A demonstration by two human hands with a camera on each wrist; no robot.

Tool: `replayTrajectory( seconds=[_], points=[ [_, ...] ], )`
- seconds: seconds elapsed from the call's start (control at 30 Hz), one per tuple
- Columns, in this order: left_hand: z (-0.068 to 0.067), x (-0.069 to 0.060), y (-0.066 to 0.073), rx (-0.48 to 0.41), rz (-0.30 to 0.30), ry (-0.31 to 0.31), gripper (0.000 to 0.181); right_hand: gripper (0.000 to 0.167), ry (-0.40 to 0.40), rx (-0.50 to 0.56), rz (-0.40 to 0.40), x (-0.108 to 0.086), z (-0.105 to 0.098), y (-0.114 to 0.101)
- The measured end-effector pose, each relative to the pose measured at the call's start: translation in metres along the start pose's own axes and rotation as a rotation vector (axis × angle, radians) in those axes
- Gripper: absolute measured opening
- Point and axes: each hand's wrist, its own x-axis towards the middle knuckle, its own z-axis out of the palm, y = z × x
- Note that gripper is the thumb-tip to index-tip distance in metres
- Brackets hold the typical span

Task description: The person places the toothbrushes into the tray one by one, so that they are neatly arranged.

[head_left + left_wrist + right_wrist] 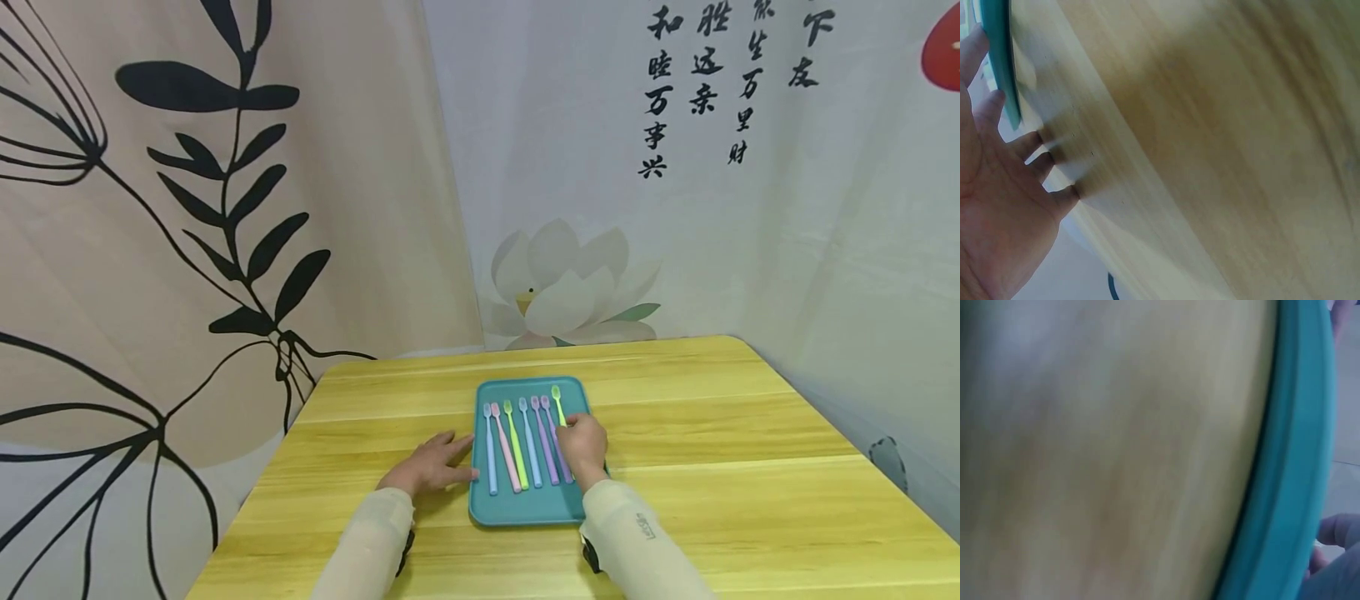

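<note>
A teal tray [525, 512] lies on the table, with several toothbrushes side by side in it: blue [491, 454], pink [507, 454], yellow-green [516, 446], light blue [531, 446] and purple [545, 446]. At the tray's right side my right hand [585, 446] pinches another yellow-green toothbrush [557, 398], whose handle end is hidden by the fingers. My left hand [431, 465] has its fingers spread, thumb and forefinger against the tray's left rim. The left wrist view shows that hand [1004, 206] with its other fingertips on the wood.
The wooden table [712, 433] extends around the tray on all sides. Behind it hangs a cloth backdrop [375, 208] printed with dark leaves, a lotus and written characters. In the right wrist view the tray's rim [1291, 456] fills much of the right side.
</note>
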Motion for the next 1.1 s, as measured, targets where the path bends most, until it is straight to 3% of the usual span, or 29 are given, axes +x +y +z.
replayTrajectory(
  seconds=[0.67, 0.93, 1.1],
  points=[
    [0.000, 0.000, -0.002, -0.012, 0.004, -0.002, 0.078, 0.013, 0.016, -0.100, -0.015, -0.002, -0.001, -0.001],
    [0.000, 0.000, -0.002, -0.006, -0.002, -0.008, 0.078, 0.031, 0.025, -0.111, -0.055, -0.004, -0.008, -0.003],
    [0.001, 0.001, -0.001, -0.006, -0.008, -0.004, 0.078, 0.031, 0.045, -0.138, -0.119, 0.002, -0.018, -0.002]
  ],
)
